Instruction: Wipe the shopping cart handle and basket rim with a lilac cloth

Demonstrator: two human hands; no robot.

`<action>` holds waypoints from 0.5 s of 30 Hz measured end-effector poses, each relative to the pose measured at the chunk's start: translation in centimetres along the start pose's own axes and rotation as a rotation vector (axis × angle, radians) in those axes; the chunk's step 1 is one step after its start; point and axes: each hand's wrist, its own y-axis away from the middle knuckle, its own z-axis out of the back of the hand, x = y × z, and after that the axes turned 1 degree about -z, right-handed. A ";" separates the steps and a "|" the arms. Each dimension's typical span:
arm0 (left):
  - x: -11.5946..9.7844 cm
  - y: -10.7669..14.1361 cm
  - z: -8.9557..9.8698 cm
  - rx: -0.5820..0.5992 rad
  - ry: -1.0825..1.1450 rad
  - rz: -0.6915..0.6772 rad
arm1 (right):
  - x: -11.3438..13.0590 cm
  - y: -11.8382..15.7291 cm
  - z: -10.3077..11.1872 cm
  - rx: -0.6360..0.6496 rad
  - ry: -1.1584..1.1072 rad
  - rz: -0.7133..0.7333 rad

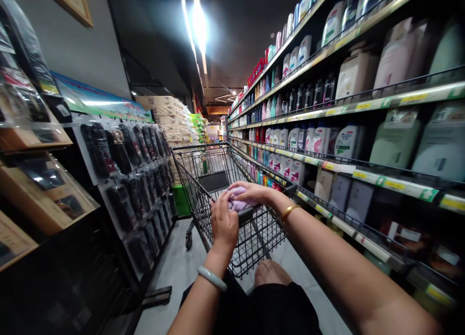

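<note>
The purple cloth [236,205] is on the near bar [246,214] of the cart [254,240], at the cart's 6 o'clock. The right hand [250,192] has its fingers bent over it and pressed onto it, likely so it won't slip. The left hand [224,222] sits at the cloth's 8 o'clock, fingers close together; I cannot tell if they grip. At 3 o'clock, bottles [318,141] face out, likely so people see them.

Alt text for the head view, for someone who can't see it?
A person's right hand rests on a bunched lilac cloth at the near edge of a wire shopping cart, left hand close beside it, in a store aisle. Bottles fill shelves on the right; packaged goods hang on the left.
</note>
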 end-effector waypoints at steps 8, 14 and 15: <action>0.4 -1.0 0.1 0.114 -0.013 -0.014 | 0.1 -2.5 0.7 0.193 0.526 -0.265; 1.0 -1.7 -0.2 0.101 0.016 0.004 | -0.6 -3.5 1.2 0.182 0.540 -0.295; 1.4 -1.7 -0.2 0.083 0.024 0.007 | -0.6 -3.5 1.1 0.197 0.453 -0.238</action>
